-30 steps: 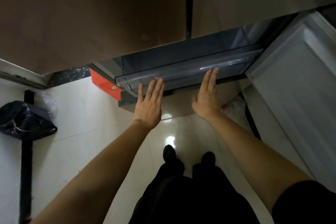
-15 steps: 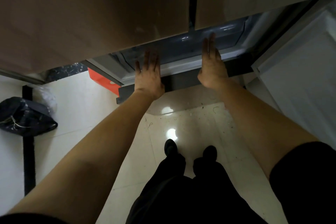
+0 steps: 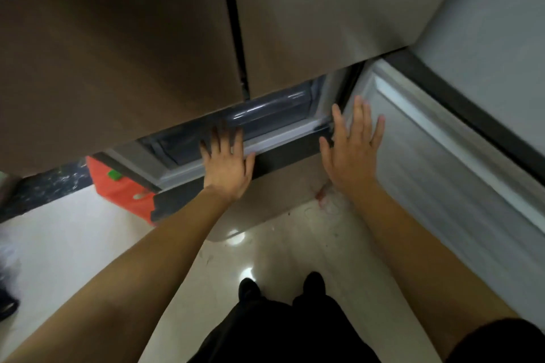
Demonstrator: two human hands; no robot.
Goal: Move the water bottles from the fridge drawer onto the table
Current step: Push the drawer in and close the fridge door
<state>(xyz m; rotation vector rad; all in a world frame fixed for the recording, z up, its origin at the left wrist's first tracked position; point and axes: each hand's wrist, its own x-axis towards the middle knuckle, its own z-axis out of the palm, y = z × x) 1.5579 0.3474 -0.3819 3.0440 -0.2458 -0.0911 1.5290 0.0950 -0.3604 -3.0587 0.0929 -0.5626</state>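
Note:
The grey translucent fridge drawer (image 3: 271, 115) sits pushed deep under the brown upper fridge doors (image 3: 118, 53), only its front strip showing. My left hand (image 3: 227, 159) lies flat with straight fingers against the pale front rim of the drawer opening. My right hand (image 3: 352, 144) is spread open at the right end of the opening, beside the open lower fridge door (image 3: 442, 162); whether it touches anything I cannot tell. No water bottle and no table are in view.
The open white lower door stands at my right and narrows the space there. An orange box (image 3: 124, 188) sits on the pale tiled floor (image 3: 73, 244) at the fridge's left foot. My black trousers and shoes (image 3: 280, 289) are below. A dark bag (image 3: 6, 298) lies at the far left edge.
The drawer has slid back into the fridge under both flat hands. My right hand has since shifted right, toward the open lower door, and the view has turned that way.

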